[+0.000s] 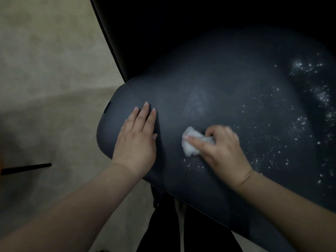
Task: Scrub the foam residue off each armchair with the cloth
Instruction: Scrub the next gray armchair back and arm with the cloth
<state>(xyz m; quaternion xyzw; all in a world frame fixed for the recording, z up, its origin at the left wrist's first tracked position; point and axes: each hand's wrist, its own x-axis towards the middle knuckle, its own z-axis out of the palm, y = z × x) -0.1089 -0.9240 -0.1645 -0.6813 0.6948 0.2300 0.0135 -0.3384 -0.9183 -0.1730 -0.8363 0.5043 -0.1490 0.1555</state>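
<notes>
A dark blue-grey armchair seat cushion (227,99) fills the middle and right of the head view. White foam specks (283,139) are scattered over its right half, densest at the far right. My right hand (223,148) presses a small crumpled white cloth (192,142) onto the cushion near its front middle, index finger stretched across the cloth. My left hand (138,135) lies flat, fingers apart, on the cushion's left front corner. A faint pale smear (197,102) shows just beyond the cloth.
The armchair's dark backrest (181,33) rises behind the cushion. Beige floor (54,79) lies to the left, with a thin black rod (27,168) on it. My dark-clothed legs (169,230) stand against the cushion's front edge.
</notes>
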